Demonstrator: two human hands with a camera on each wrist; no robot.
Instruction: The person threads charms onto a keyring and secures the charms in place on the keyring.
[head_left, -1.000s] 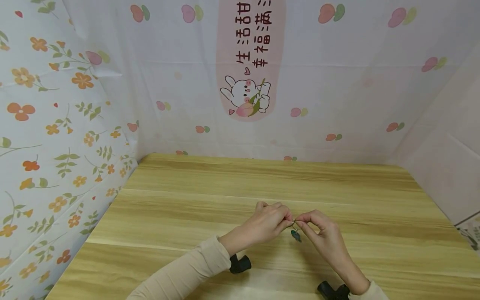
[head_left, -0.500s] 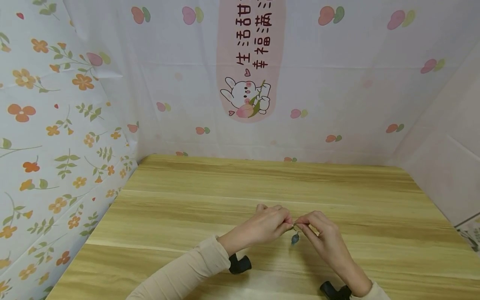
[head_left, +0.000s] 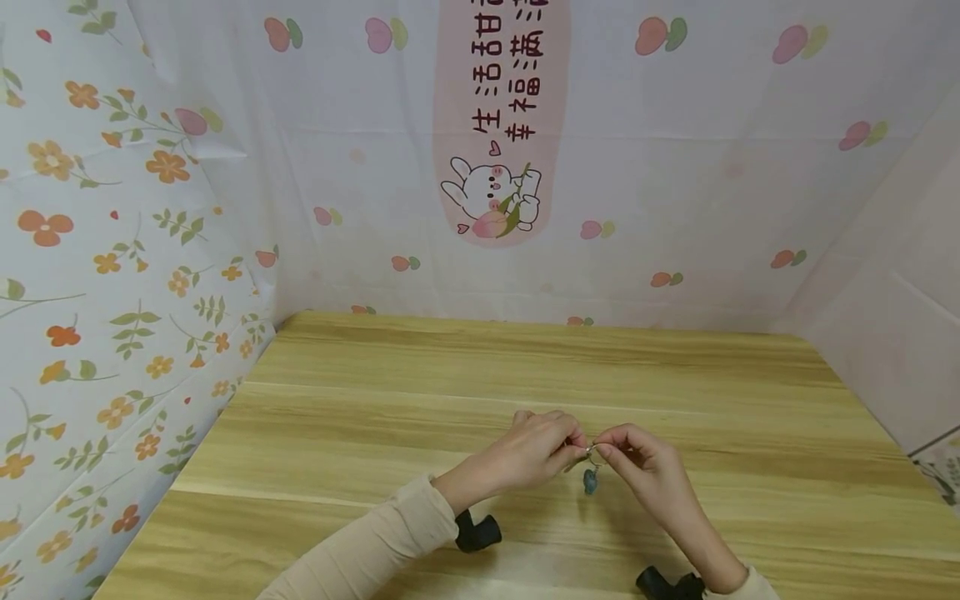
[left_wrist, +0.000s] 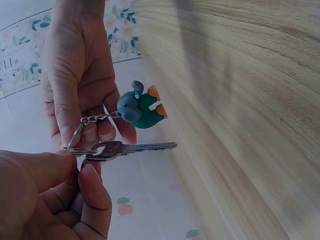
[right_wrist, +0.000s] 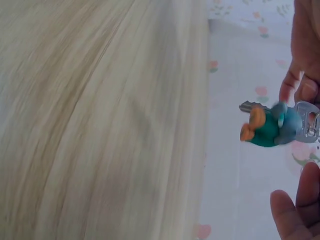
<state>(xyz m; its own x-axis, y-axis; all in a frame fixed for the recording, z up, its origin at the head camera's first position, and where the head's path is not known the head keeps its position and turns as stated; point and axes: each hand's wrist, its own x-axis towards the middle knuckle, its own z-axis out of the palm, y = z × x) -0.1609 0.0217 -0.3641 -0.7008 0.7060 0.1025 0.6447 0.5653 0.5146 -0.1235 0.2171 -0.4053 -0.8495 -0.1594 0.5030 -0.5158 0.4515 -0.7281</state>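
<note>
In the head view my left hand (head_left: 534, 448) and right hand (head_left: 651, 468) meet above the table. Between their fingertips is a metal key ring (left_wrist: 80, 151), which both hands pinch from opposite sides. A silver key (left_wrist: 132, 149) hangs on the ring beside the left thumb and forefinger. From a short chain (left_wrist: 97, 118) dangles a small figurine (left_wrist: 142, 112) with a grey head, green body and orange feet. The right wrist view has the figurine (right_wrist: 270, 125) in front of the key (right_wrist: 247, 106). Fingers partly hide the ring.
The wood-grain table (head_left: 420, 367) lies under both hands. Black cylindrical pieces (head_left: 480, 531) show below the left wrist, with a similar black piece (head_left: 663, 583) by the right wrist. A white cloth with fruit prints (head_left: 360, 167) hangs behind, and a flowered cloth (head_left: 142, 333) on the left.
The figurine has swung and turned, and hangs slightly lower in the head view. The ring shows a little more between the fingertips. Both hands stay almost in place.
</note>
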